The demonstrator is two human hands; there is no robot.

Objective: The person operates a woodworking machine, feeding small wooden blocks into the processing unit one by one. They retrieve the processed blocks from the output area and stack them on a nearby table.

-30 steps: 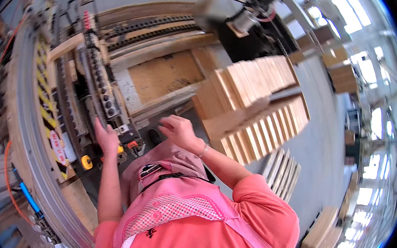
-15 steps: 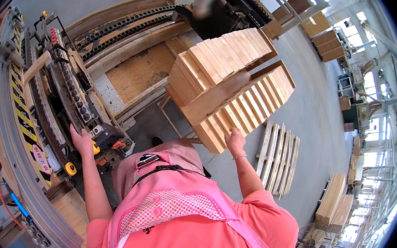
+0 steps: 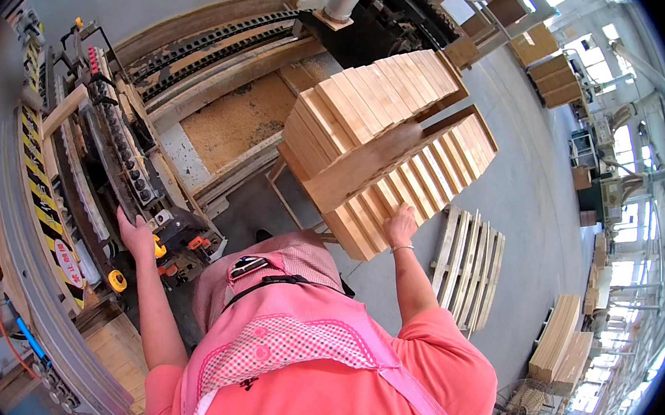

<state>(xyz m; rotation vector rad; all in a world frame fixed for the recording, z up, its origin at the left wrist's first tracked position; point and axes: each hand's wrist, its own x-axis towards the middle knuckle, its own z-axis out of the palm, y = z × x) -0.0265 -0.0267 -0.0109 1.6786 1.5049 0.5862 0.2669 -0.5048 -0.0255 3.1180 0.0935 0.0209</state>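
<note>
Head view, right hand [image 3: 401,226] at stacked wooden boards [image 3: 379,153]

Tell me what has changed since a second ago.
The right hand has moved rightward, from in front of the apron to the lower row of stacked wooden boards; whether it grips one is unclear. The left hand stays by the dark machine rail. The boards look unchanged.

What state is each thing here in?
Left hand: at the machine rail, grip unclear.
Right hand: at the lower row's edge.
Upper row of wooden boards: stacked, stepped.
Lower row: stacked, stepped.
Slatted pallet: flat on the floor.
Pink apron: worn.
</note>
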